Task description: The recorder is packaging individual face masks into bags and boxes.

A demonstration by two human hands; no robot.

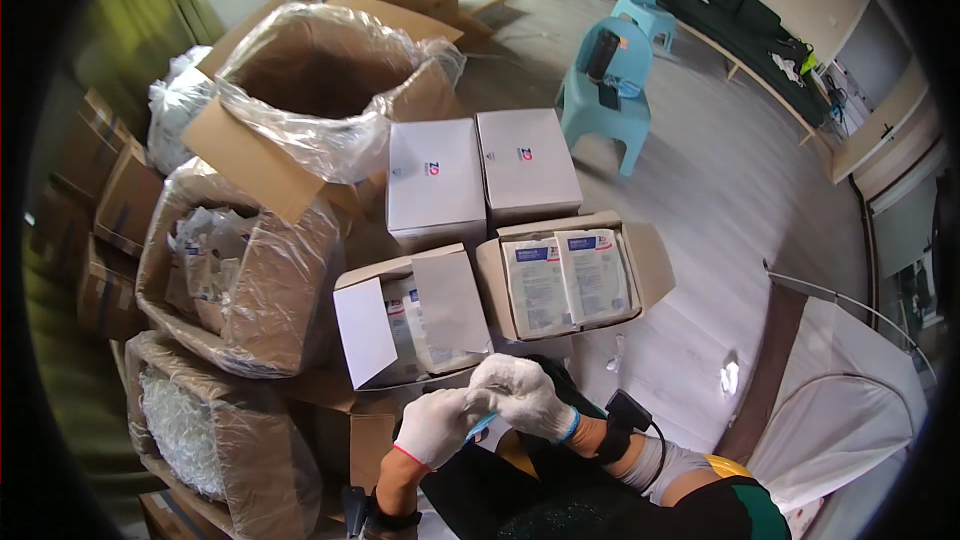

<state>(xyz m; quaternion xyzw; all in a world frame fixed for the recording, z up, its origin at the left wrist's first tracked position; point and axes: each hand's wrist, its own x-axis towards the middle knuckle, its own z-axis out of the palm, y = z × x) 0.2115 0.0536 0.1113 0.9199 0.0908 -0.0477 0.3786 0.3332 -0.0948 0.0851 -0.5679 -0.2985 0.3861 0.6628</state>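
Both my hands wear white knit gloves and meet just below the open cartons. My left hand (438,427) is closed, its fingertips pressed against the right hand's. My right hand (527,396) is also closed. A small light-blue strip (482,427) shows under the fingers where they meet; what it belongs to is hidden. Just beyond the hands, an open white carton (363,335) holds white printed packets (405,325), partly covered by its flap. To its right, another open carton (655,265) is packed with white-and-blue packets (597,275) standing in two rows.
Two closed white cartons (436,175) stand behind the open ones. On the left are large plastic-lined boxes (285,290), one filled with clear material (185,430). Blue plastic chairs (605,120) stand at the back right. White fabric on a frame (850,420) lies at right.
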